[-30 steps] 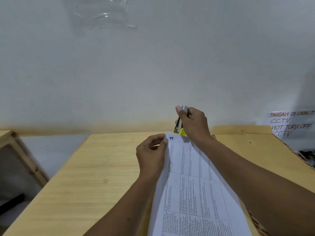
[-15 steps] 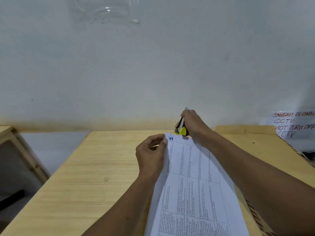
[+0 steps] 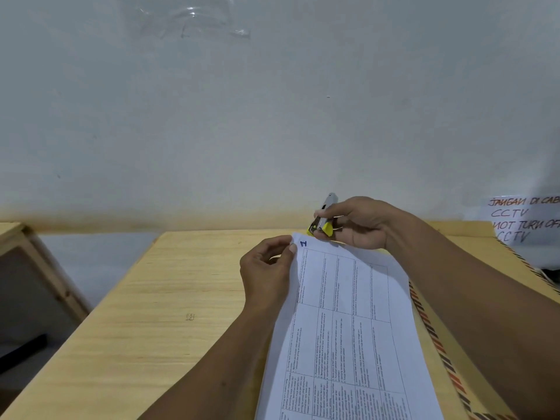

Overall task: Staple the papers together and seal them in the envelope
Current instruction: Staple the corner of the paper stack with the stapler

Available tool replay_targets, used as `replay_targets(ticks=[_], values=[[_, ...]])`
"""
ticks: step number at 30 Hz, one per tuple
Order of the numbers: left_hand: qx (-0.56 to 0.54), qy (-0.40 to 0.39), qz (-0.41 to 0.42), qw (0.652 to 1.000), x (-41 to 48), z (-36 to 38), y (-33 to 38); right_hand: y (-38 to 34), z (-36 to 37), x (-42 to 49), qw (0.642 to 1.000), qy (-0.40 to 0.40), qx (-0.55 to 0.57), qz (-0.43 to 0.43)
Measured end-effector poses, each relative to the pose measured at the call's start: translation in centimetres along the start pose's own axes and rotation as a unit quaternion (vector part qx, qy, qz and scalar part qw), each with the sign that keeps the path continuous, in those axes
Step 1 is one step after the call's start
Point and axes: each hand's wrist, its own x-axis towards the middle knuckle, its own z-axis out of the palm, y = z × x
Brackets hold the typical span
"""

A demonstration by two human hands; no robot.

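Head view: the papers (image 3: 348,322), a printed table with a blue mark at the top, lie lengthwise on the wooden table (image 3: 151,298), running off the bottom of the picture. The left hand (image 3: 266,268) pinches their far left corner between thumb and fingertips. Just beyond that corner, at the far edge of the papers, the right hand (image 3: 360,225) grips the grey and yellow stapler (image 3: 322,218), whose grey end points up toward the wall. Whether the sheet sits inside the stapler's mouth cannot be told.

The brown envelope (image 3: 430,331) lies under the papers, its red and black striped border showing along their right edge. Left of the papers is a broad stretch of bare tabletop, ending in a long edge with a lower wooden stand (image 3: 18,237) past it. Beyond the papers only a narrow strip of table is left before the wall. Far right of the papers a handwritten sign (image 3: 527,219) leans on the wall.

Against half a second ago, the right hand has rolled over: its back then covered the stapler, whereas now the curled fingers face the camera and the grey end shows above them. The left hand and the papers have kept their place.
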Motion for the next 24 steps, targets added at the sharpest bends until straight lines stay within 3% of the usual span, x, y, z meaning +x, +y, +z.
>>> replay_targets(ticks=[9, 24], values=[[-0.012, -0.003, -0.011, 1.0, -0.1, -0.1, 0.1, 0.6, -0.7, 0.5, 0.97, 0.033, -0.22, -0.095], [0.005, 0.004, -0.002, 1.0, 0.0, 0.0, -0.1, 1.1, -0.3, 0.5, 0.966, 0.011, -0.241, -0.096]])
